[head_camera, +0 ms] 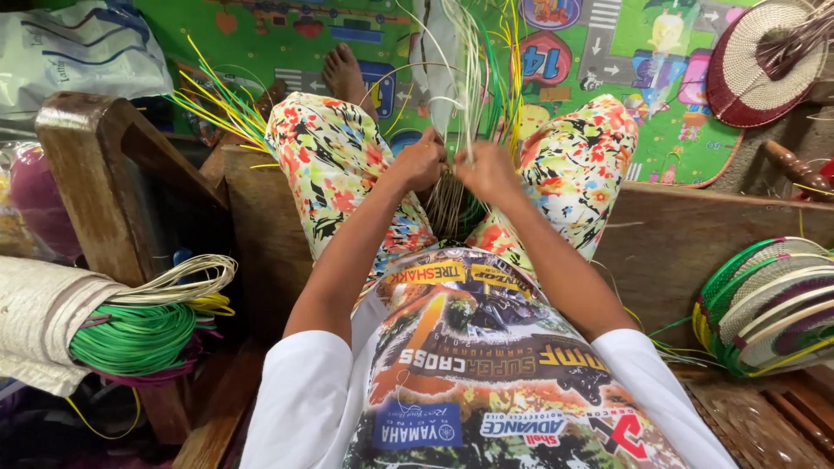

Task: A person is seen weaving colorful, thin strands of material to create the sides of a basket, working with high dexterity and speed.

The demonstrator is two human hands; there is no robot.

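Right now the person sits with knees up and works on a bunch of thin strips held between the legs. The left hand is closed around the strips near the bottom of the bunch. The right hand is closed on them too, just beside the left one, so the two hands almost touch. The strips stand up from the hands toward 12 o'clock and fan out at the top, pale ones mixed with green and yellow.

I think these strips are very light and bendy, like long grass. They look smooth, so they could slip out if held loosely. They may also kink or snap if folded too hard. The best place to hold them looks like low down, where they are packed tight, just where the hands are now.

At 8 o'clock a coil of green strips sits against a rolled mat. At 10 o'clock more yellow and green strips stick out past the knee. At 4 o'clock a stack of woven fans rests on the wooden bench. At 1 o'clock a round red-edged fan lies by the bright play mat on the floor.
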